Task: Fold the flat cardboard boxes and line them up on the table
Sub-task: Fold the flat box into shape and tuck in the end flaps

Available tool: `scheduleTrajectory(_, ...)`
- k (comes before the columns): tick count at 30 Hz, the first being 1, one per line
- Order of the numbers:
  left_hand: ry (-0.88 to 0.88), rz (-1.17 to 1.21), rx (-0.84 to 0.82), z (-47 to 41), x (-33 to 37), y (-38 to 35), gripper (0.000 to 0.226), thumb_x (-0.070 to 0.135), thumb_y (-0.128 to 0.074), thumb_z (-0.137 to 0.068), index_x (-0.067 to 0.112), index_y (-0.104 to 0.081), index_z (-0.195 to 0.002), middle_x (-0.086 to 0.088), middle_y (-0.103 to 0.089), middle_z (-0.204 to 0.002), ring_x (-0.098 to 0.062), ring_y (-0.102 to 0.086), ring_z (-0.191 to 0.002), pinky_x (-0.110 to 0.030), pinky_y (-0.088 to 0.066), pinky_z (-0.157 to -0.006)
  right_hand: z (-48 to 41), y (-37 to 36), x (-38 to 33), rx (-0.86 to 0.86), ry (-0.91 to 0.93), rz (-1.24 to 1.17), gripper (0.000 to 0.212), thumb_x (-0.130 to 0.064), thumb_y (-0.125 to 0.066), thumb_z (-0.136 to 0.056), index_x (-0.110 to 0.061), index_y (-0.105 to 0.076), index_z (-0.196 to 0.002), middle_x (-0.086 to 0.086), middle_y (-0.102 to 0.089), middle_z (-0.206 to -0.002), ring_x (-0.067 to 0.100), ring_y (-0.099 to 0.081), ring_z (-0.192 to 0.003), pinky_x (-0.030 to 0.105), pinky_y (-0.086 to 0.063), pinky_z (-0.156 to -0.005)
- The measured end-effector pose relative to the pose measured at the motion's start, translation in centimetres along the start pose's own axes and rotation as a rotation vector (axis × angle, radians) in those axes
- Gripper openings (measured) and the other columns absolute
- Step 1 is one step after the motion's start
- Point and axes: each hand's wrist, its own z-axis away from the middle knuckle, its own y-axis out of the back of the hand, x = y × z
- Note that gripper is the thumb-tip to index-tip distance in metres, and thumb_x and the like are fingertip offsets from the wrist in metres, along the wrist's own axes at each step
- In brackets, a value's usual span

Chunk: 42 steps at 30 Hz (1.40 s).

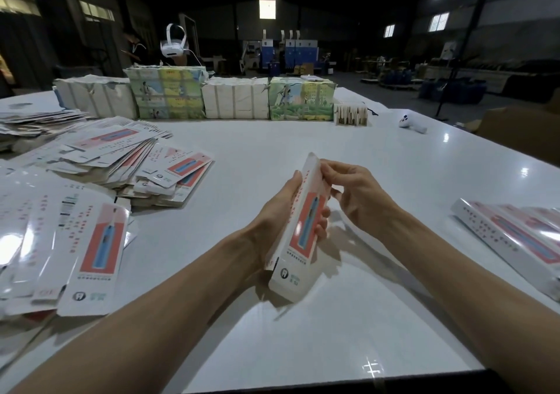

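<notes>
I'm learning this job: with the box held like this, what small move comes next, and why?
Probably tuck the top end closed: the left hand grips the box around its middle, the right hand pinches its top end, which seems unfinished. Folded boxes lie in a row on the right.

the left hand [274,211] grips a half-formed box [298,230] held above the white worktop [303,333], while the right hand [354,192] pinches its upper edge. flat boxes [100,181] are heaped at left; folded boxes [515,236] lie in a row at right. wrapped bundles [194,96] line the far edge.
</notes>
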Motion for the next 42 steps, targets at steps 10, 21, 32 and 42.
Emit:
scheduleTrajectory(10, -0.036, 0.25, 0.043, -0.9, -0.2, 1.5, 0.067, 0.069, -0.036, -0.103, 0.01, -0.055, -0.129, -0.009, -0.056, -0.08, -0.015, -0.056, -0.057, -0.025, -0.054, -0.05, 0.4, -1.3, 0.9, -0.01, -0.05, 0.033, 0.058, -0.031, -0.075, -0.092, -0.018, -0.049, -0.143, 0.016, -0.072, -0.124, 0.03, -0.072, -0.114, 0.045, -0.057, -0.102)
scheduleTrajectory(21, -0.258, -0.035, 0.223, -1.0, -1.2, 1.8, 0.045, 0.051, -0.042, -0.111, 0.016, -0.059, -0.134, -0.019, -0.078, -0.104, -0.04, -0.078, -0.091, -0.048, -0.065, -0.077, 0.6, -1.0, 0.7, -0.021, 0.014, 0.053, 0.045, -0.025, -0.074, -0.095, -0.016, -0.052, -0.133, 0.019, -0.074, -0.098, 0.031, -0.063, -0.083, 0.038, -0.06, -0.077)
scheduleTrajectory(32, -0.301, -0.171, 0.197, -1.2, -0.9, 1.7, 0.054, 0.071, -0.047, -0.099, 0.039, -0.053, -0.142, -0.011, -0.076, -0.114, -0.036, -0.079, -0.091, -0.046, -0.065, -0.073, 0.9, -0.7, 0.4, -0.009, 0.156, 0.339, 0.038, -0.04, -0.069, -0.095, -0.028, -0.063, -0.13, 0.005, -0.079, -0.101, 0.026, -0.073, -0.089, 0.035, -0.061, -0.081)
scheduleTrajectory(42, -0.376, -0.488, 0.2, -1.8, -1.1, 1.7, 0.108, 0.032, -0.088, -0.069, 0.046, -0.019, -0.15, -0.008, -0.061, -0.118, -0.026, -0.076, -0.087, -0.029, -0.063, -0.068, 1.0, -0.5, -0.1, -0.074, 0.152, 0.308, 0.02, -0.018, -0.066, -0.103, -0.019, -0.072, -0.123, 0.03, -0.066, -0.1, 0.031, -0.058, -0.086, 0.053, -0.051, -0.093)
